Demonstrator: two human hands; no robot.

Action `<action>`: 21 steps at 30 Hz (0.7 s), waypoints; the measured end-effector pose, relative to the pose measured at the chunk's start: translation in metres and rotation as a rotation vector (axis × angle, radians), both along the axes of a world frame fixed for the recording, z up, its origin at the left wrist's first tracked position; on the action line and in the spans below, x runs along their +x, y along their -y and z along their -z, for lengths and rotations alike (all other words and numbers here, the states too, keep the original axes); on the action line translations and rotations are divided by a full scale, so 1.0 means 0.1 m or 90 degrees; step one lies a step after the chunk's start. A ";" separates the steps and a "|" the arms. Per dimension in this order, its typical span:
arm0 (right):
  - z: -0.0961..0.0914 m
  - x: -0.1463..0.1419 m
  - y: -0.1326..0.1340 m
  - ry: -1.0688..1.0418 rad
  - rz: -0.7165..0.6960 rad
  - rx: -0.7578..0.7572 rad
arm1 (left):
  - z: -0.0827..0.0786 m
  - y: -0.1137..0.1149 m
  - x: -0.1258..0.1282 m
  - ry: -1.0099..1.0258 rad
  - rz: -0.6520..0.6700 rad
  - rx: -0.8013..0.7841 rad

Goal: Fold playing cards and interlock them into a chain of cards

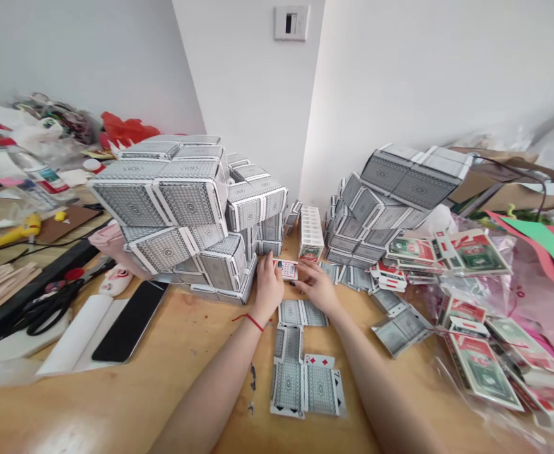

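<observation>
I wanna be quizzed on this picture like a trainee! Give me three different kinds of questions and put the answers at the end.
1. What colour is the string bracelet near the left hand?
2. True or false: the smartphone lies to the left of that hand.
3. What lies between the left hand and the right hand? A: a bottle; B: a playing card; C: scissors.

Key: 1 red; 2 true; 3 B.

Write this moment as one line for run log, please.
left hand: touching red-printed white piece | right hand: at piece's right end | beyond: row of small boxes | nearer: grey-backed cards
</observation>
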State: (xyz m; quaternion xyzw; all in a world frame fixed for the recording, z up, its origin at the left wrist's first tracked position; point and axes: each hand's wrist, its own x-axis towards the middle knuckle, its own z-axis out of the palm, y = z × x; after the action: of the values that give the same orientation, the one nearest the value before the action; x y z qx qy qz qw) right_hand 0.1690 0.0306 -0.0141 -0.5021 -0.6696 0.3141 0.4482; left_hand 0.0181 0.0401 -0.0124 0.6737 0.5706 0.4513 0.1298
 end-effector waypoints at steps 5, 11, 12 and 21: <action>-0.04 -0.01 -0.04 0.019 0.000 -0.001 | -0.03 0.02 -0.01 0.000 0.040 0.012; -0.08 -0.02 -0.01 -0.142 -0.007 -0.125 | -0.15 0.07 -0.02 0.003 0.083 0.030; -0.10 -0.01 0.00 -0.176 -0.013 -0.141 | -0.18 0.10 -0.04 0.013 0.080 0.047; -0.17 0.17 0.02 -0.427 -0.057 -0.166 | -0.40 0.37 -0.10 -0.077 0.367 -0.055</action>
State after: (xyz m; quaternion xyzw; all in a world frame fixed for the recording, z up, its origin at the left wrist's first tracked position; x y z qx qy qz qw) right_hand 0.1863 0.0287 0.0033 -0.3943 -0.4607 0.5636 0.5609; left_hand 0.0085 0.0031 0.0272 0.8274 0.3816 0.3299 0.2469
